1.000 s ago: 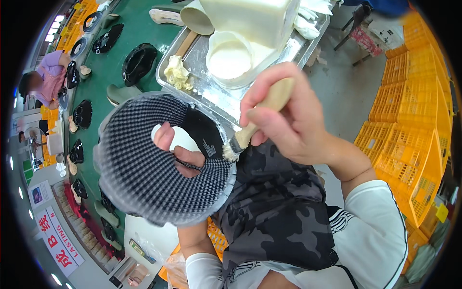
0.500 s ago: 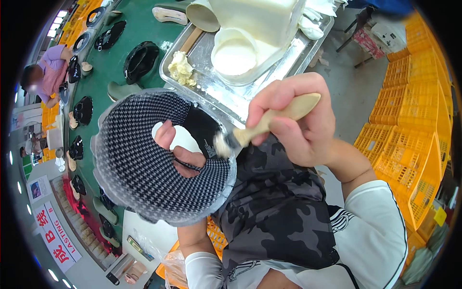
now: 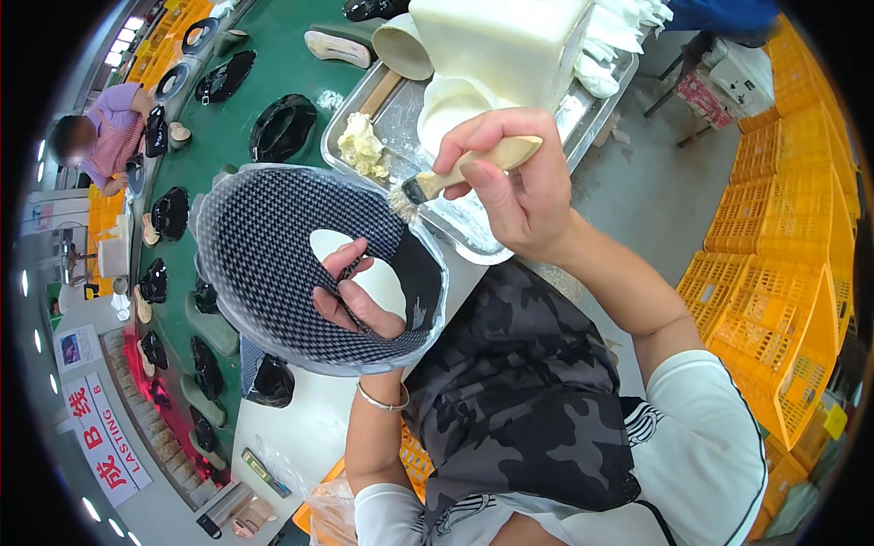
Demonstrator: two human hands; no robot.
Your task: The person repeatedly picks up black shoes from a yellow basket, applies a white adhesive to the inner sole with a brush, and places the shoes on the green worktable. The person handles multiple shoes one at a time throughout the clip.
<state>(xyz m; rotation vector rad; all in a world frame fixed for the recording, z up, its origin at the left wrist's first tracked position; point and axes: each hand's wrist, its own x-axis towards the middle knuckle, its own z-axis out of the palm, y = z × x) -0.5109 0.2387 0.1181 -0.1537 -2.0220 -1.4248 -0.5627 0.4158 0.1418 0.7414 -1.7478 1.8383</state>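
My left hand [image 3: 364,308] comes up from below through the opening of a houndstooth-lined shoe upper [image 3: 273,250]. Its fingers pinch the dark inner edge, while the upper's pale, wavy outer rim faces outward. In my right hand [image 3: 528,187] is a short brush [image 3: 514,151] with a pale wooden handle, gripped between thumb and fingers. The bristles meet the dark patch of the upper near its far right rim. Whether they press on the lining or only hover at the edge is hard to tell.
Beyond the upper, a metal tray [image 3: 398,102] holds a cream-coloured lump [image 3: 361,147], a white tub [image 3: 442,109] and a large translucent container [image 3: 501,45]. Black shoe uppers [image 3: 282,127] lie along the green table [image 3: 228,136]. Yellow crates [image 3: 774,218] are stacked at right. A co-worker [image 3: 109,136] sits far left.
My right hand has moved the brush up and left, along the upper's right rim. The upper has tilted and its near edge has risen; a bracelet on my left wrist now shows.
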